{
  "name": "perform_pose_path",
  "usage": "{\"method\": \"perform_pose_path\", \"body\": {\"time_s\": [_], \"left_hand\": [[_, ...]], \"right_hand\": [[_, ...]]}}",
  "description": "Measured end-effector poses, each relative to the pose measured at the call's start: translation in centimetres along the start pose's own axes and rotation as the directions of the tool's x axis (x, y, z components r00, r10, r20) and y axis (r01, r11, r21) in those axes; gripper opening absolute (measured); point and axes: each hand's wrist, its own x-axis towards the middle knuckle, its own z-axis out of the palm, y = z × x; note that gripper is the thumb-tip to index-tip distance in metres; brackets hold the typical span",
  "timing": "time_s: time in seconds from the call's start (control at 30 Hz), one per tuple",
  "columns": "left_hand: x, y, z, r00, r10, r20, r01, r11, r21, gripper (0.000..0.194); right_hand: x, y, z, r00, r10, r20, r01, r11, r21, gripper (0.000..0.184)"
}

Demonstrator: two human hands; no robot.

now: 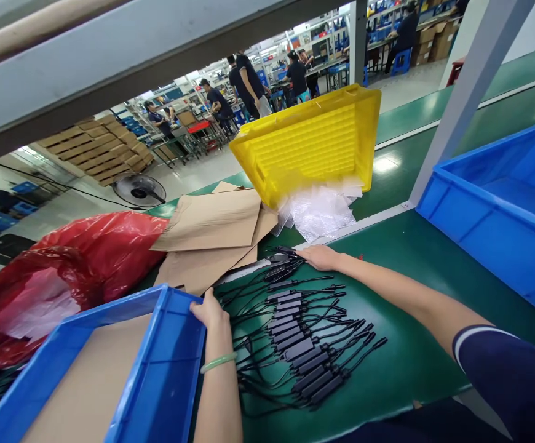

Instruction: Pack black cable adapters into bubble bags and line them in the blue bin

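A row of black adapter cables (290,332), each with a slim box in the middle, lies side by side on the green table surface. At the far end of that row, my right hand (321,257) is closed over the ends of a small bunch of black cables (280,269). My left hand (213,315), with a green bangle at the wrist, grips the corner rim of a blue bin (175,351). A cardboard sheet (95,375) lines that bin. The fingertips of both hands are partly hidden.
A yellow tray (313,141) leans behind clear plastic bags (325,212). Cardboard sheets (212,221) and a red plastic bag (106,252) lie to the left. Another blue bin (493,209) stands right, beside a grey metal post (470,98). A frame beam (124,67) crosses above; people work behind.
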Motion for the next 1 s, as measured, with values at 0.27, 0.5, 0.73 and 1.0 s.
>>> {"method": "perform_pose_path", "body": {"time_s": [0.27, 0.5, 0.73, 1.0], "left_hand": [[-1.7, 1.6, 10.8, 0.838, 0.254, 0.482, -0.414, 0.872, 0.261, 0.038], [-0.3, 1.6, 13.8, 0.848, 0.156, 0.507, -0.356, 0.876, 0.326, 0.014], [1.1, 2.4, 7.8, 0.971, -0.074, 0.226, 0.02, 0.973, 0.231, 0.022], [-6.8, 2.7, -1.9, 0.953, -0.272, 0.133, 0.25, 0.955, 0.158, 0.021]], "right_hand": [[-0.4, 0.1, 1.4, 0.994, -0.037, -0.107, 0.034, 0.999, -0.024, 0.046], [-0.9, 0.0, 1.3, 0.984, -0.105, -0.143, 0.096, 0.993, -0.072, 0.044], [-1.1, 0.3, 1.6, 0.971, -0.107, -0.213, 0.115, 0.993, 0.023, 0.044], [-1.3, 0.3, 1.1, 0.968, -0.12, -0.22, 0.138, 0.988, 0.069, 0.045]]}}
